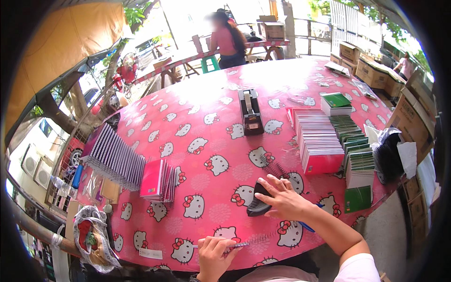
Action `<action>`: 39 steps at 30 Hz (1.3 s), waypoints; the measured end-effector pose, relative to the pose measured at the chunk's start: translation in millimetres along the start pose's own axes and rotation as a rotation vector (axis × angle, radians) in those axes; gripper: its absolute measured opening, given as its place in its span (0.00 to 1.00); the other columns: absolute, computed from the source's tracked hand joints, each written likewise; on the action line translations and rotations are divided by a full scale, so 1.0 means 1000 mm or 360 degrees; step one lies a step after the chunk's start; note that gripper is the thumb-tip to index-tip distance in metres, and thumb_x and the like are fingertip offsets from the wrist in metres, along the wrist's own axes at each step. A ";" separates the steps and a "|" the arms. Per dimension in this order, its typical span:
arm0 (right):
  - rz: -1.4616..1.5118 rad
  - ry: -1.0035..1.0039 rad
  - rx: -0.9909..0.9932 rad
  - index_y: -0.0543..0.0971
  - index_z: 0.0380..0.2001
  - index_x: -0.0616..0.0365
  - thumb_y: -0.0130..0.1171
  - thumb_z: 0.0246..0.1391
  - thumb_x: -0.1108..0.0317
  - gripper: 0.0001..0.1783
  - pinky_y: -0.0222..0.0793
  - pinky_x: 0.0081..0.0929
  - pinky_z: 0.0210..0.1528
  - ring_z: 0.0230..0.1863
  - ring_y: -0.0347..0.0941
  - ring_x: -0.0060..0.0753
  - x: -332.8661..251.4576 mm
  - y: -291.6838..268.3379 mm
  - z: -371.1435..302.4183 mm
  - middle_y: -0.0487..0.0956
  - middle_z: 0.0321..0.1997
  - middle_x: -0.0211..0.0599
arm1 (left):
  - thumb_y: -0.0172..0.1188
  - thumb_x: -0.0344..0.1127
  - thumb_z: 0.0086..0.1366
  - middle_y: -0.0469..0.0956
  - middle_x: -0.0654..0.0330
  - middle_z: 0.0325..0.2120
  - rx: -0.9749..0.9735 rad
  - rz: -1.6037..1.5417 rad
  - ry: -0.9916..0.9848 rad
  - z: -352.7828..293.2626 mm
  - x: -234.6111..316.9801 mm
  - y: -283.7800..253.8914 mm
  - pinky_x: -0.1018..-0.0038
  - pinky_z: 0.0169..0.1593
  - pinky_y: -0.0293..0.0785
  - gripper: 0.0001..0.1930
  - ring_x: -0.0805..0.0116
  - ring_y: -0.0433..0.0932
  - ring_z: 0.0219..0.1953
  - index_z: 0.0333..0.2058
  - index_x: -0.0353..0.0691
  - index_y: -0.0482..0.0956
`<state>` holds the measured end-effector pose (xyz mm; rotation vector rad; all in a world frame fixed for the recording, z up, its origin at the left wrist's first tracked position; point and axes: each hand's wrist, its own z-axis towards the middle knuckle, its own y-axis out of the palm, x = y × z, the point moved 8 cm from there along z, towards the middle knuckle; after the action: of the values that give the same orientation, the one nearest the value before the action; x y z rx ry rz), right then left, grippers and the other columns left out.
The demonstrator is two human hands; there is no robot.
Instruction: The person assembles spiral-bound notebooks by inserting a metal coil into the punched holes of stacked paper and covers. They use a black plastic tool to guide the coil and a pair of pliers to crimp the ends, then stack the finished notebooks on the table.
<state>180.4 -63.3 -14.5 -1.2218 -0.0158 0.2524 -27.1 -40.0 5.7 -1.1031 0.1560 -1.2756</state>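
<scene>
My left hand (217, 256) is closed, fingers pinched round a thin piece seen edge-on, at the table's near edge. A dark spiral coil (263, 238) runs out from that grip to the right. My right hand (283, 197) lies with its fingers spread over a black ridged object (258, 206), whose kind I cannot make out. Under my right wrist show parts of a blue-handled tool (306, 227), mostly hidden. Just beyond those fingers are loose dark spiral coils (272, 165).
Spiral notebooks stand stacked at left (115, 157), with red-covered ones (152, 178) beside them. Rows of red (317, 145) and green notebooks (354, 145) fill the right. A black tape dispenser (251, 113) stands mid-table. Plastic bag (91, 237) at lower left; a person (229, 40) works beyond.
</scene>
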 end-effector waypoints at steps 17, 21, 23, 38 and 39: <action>0.0883 0.0121 -0.0092 0.72 0.33 0.59 0.57 0.55 0.65 0.09 0.71 0.36 0.37 0.38 0.74 0.42 -0.052 -0.013 -0.008 0.77 0.32 0.42 | 0.73 0.38 0.44 0.77 0.68 0.24 0.0177 0.0049 -0.0132 0.004 -0.005 0.007 0.70 0.38 0.63 0.13 0.67 0.74 0.30 0.28 0.47 0.80; 0.1117 0.0207 -0.0199 0.72 0.34 0.59 0.58 0.56 0.64 0.10 0.71 0.37 0.35 0.35 0.76 0.43 -0.053 0.000 -0.016 0.78 0.30 0.41 | 0.73 0.37 0.44 0.77 0.67 0.24 0.0205 0.0087 -0.0159 0.005 0.000 0.006 0.70 0.38 0.63 0.13 0.67 0.74 0.30 0.28 0.47 0.80; 0.1109 0.0104 0.0064 0.73 0.33 0.59 0.58 0.56 0.65 0.09 0.71 0.37 0.36 0.35 0.76 0.43 -0.056 -0.011 -0.015 0.78 0.30 0.40 | 0.73 0.38 0.44 0.77 0.67 0.24 0.0211 0.0108 -0.0147 0.005 0.000 0.006 0.70 0.38 0.63 0.13 0.67 0.74 0.30 0.28 0.47 0.80; 0.0892 0.0187 -0.0009 0.73 0.45 0.56 0.59 0.53 0.54 0.21 0.70 0.39 0.47 0.52 0.70 0.48 -0.018 -0.002 -0.007 0.75 0.49 0.42 | 0.67 0.44 0.51 0.76 0.68 0.25 -0.0061 0.0154 0.0042 0.001 0.008 0.011 0.69 0.40 0.61 0.11 0.66 0.73 0.31 0.30 0.49 0.79; 0.0642 0.0178 0.0067 0.71 0.49 0.54 0.61 0.51 0.53 0.26 0.66 0.42 0.52 0.57 0.64 0.51 -0.008 -0.002 -0.005 0.70 0.55 0.45 | 0.67 0.45 0.51 0.76 0.68 0.25 -0.0084 0.0158 0.0088 0.002 0.010 0.013 0.69 0.39 0.61 0.11 0.66 0.73 0.31 0.30 0.49 0.79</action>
<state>174.0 -70.4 -13.8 -1.1883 0.3344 0.5319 -13.3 -48.7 1.9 -1.0924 0.2842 -1.2195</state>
